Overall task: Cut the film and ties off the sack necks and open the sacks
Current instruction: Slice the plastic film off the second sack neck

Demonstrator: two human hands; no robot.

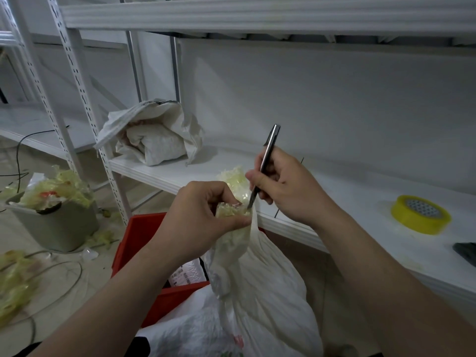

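Sack neck [231, 211], bunched and bound in yellowish film, is held up just in front of the shelf [322, 202] edge. The white sack [257, 292] hangs from it beside a red crate [139, 235]. The left hand [203, 215] grips the neck, its fingers [217, 190] curled tight round the film-wrapped bundle. The right hand [286, 186] pinches a slim metal cutter [268, 153] like a pen, fingers [257, 176] closed on its shaft, and the tip touches the film at the top of the neck, close to the left fingers. The step in hand appears to be slitting the film. The cut is best kept shallow and drawn away from the holding fingers, with the neck pulled taut so that only film and tie part, not the sack cloth. On the shelf lie an opened sack [152, 135] and a roll of yellow tape [419, 215]; a bin [56, 228] of film scraps stands on the floor to the left.
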